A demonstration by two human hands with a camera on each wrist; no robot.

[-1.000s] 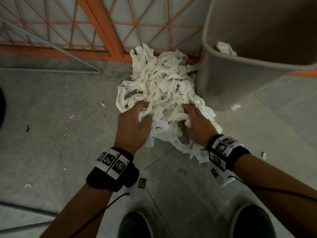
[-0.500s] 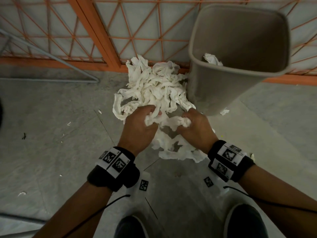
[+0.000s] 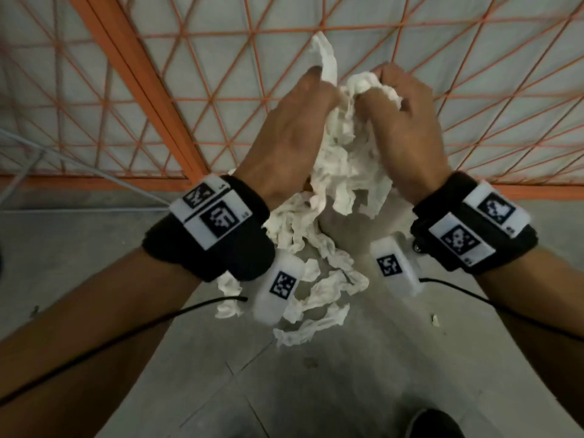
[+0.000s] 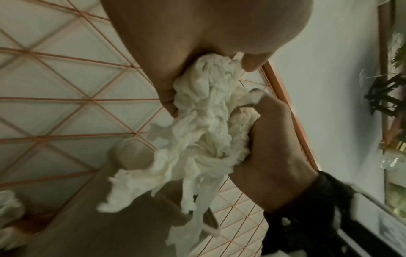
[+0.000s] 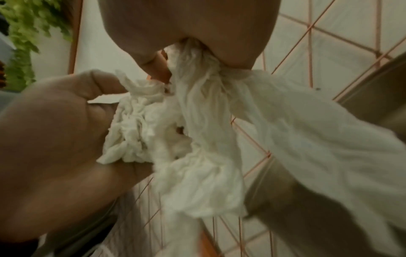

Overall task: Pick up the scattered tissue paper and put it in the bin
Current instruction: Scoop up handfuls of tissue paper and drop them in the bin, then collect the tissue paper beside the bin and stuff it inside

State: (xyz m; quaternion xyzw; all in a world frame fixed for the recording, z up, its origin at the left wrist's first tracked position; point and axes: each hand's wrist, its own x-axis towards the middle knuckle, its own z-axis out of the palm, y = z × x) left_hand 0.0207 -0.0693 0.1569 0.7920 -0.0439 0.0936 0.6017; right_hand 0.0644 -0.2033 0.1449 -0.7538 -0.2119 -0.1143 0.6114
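Both of my hands are raised in front of the orange lattice and grip one crumpled bundle of white tissue paper between them. My left hand curls round its left side, and my right hand curls round its right side. Loose ends of the bundle hang down between my wrists. More tissue paper lies on the floor below. The left wrist view shows the tissue bundle squeezed between both hands. In the right wrist view the grey bin shows at the right edge, beside the tissue bundle. The head view does not show the bin clearly.
An orange lattice screen stands close behind the hands. A grey metal rod slants at the far left. Small paper scraps dot the grey tiled floor. My dark shoe is at the bottom edge.
Both hands closed on tissue from the floor pile and lifted the bundle up together. The head view tilted up, and the bin left it.
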